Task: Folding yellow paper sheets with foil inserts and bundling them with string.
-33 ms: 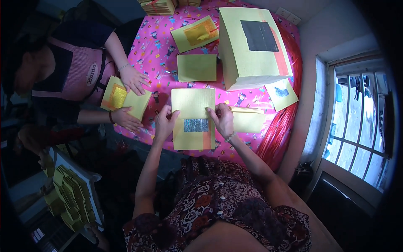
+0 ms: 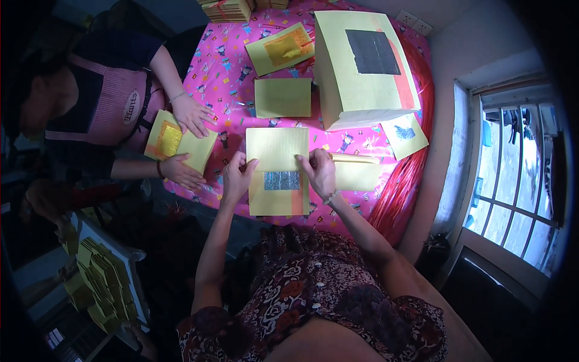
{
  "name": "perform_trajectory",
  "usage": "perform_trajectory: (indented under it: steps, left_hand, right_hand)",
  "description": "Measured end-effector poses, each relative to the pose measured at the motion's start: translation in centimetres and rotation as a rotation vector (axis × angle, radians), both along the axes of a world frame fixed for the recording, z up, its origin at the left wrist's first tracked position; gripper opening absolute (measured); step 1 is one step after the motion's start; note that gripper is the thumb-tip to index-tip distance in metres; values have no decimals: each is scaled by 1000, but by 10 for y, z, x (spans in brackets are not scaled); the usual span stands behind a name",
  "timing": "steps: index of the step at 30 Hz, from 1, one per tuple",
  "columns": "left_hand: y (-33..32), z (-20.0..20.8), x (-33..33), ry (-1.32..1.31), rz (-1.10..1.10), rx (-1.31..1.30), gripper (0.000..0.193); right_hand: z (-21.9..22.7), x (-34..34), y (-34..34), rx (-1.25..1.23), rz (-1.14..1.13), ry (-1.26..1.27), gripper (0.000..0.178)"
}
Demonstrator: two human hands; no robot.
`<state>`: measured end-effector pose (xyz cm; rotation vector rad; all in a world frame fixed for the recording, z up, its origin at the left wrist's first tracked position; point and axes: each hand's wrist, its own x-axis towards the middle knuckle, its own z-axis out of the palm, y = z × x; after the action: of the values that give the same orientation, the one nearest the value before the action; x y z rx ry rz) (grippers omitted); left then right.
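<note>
In front of me on the table lies a yellow paper sheet (image 2: pixel 258 202) with a silver foil patch and an orange stripe. Its far part is folded over toward me, covering some of the foil. My left hand (image 2: pixel 239 175) pinches the left edge of the fold between thumb and curled fingers. At the right edge, my right hand (image 2: pixel 319 175) grips the same paper in a like pinch. Just beyond it is a plain yellow folded sheet (image 2: pixel 282 98). To the right of my right hand sits a small stack of folded yellow papers (image 2: pixel 356 175).
A tall stack of yellow paper (image 2: pixel 335 78) stands at the far right, beside red plastic strands (image 2: pixel 395 199). A foil-patched sheet (image 2: pixel 413 145) lies near it. At left, a co-worker's hands (image 2: pixel 193 117) press another yellow sheet (image 2: pixel 202 148). Tied bundles (image 2: pixel 226 11) sit at the back.
</note>
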<state>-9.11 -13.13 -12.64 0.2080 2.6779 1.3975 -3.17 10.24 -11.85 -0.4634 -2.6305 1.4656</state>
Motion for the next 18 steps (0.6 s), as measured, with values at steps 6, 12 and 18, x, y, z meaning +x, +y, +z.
perform_trajectory:
  steps: [6, 12, 18]
  left_hand:
    - [2, -6, 1, -18, 23, -16, 24]
    - [3, -9, -3, -94, 60, 4, 23]
    - [6, -6, -4, -109, 78, -52, 28]
  right_hand:
    - [-6, -3, 1, 82, 16, 5, 33]
    - [-11, -6, 1, 68, 21, -34, 34]
    - [-13, -7, 1, 101, 23, -34, 34]
